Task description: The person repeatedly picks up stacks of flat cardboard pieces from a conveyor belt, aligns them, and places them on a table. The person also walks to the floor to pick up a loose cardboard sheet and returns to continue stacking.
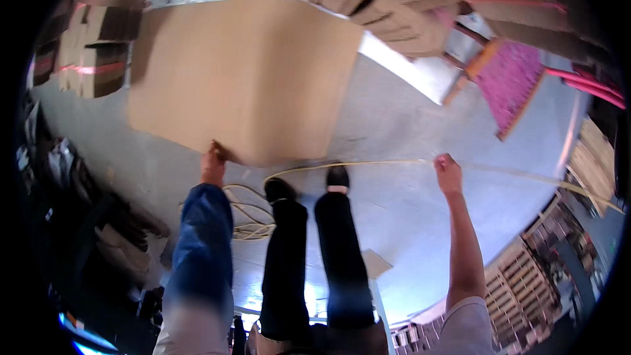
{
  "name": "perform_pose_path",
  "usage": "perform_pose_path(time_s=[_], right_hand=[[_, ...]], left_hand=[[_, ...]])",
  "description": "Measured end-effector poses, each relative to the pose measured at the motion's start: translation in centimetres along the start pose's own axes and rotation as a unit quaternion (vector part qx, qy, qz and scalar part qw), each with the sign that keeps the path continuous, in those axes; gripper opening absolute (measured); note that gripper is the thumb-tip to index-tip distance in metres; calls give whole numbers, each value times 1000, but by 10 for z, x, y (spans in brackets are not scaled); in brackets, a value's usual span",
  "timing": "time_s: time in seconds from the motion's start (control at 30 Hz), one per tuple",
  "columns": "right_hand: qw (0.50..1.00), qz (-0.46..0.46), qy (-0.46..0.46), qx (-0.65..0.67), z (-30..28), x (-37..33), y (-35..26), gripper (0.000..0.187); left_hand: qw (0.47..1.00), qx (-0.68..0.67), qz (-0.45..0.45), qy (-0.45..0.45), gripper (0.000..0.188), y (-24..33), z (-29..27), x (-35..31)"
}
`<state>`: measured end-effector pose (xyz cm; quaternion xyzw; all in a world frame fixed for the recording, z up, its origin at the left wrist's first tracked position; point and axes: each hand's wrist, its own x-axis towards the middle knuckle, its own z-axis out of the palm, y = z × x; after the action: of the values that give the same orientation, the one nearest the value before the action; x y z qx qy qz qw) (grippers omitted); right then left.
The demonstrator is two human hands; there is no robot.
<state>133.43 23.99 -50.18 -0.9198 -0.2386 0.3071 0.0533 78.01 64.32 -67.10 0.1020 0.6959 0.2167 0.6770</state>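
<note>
A large tan cardboard sheet spreads in front of me, creased down its right part. My left hand, below a blue sleeve cover, is closed on its near edge. Out to the right, my right hand is a closed fist on a bare forearm. A thin yellow cord or hose passes at the fist; whether the fingers grip it or it only runs behind them I cannot make out. Its loops lie on the floor beside my left shoe.
Strapped cardboard bundles stand at the far left, with more stacked cardboard along the back. A pink-topped piece with wooden edges is at the right back. Wooden pallets lie at lower right. Dark clutter fills the left side.
</note>
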Motion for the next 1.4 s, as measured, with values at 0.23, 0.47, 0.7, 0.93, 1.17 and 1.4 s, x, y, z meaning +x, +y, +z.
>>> perform_pose_path(time_s=[0.23, 0.47, 0.7, 0.93, 1.17, 1.4], right_hand=[[948, 191, -16, 254, 248, 127, -138, 49], [923, 137, -19, 358, 268, 115, -156, 32], [860, 290, -99, 408, 237, 38, -127, 19], [842, 299, -110, 436, 250, 55, -114, 14], [941, 223, -79, 243, 248, 81, -103, 32], [996, 40, -16, 74, 213, -102, 56, 44]], left_hand=[[992, 53, 98, 64, 29, -5, 16, 30], [986, 80, 97, 107, 28, -19, 40, 5], [982, 121, 104, 104, 29, -37, 50, -20], [972, 195, 102, 88, 34, -17, 81, 11], [971, 236, 17, 22, 39, 8, 95, 17], [886, 461, 24, -35, 61, -112, -21, -142]])
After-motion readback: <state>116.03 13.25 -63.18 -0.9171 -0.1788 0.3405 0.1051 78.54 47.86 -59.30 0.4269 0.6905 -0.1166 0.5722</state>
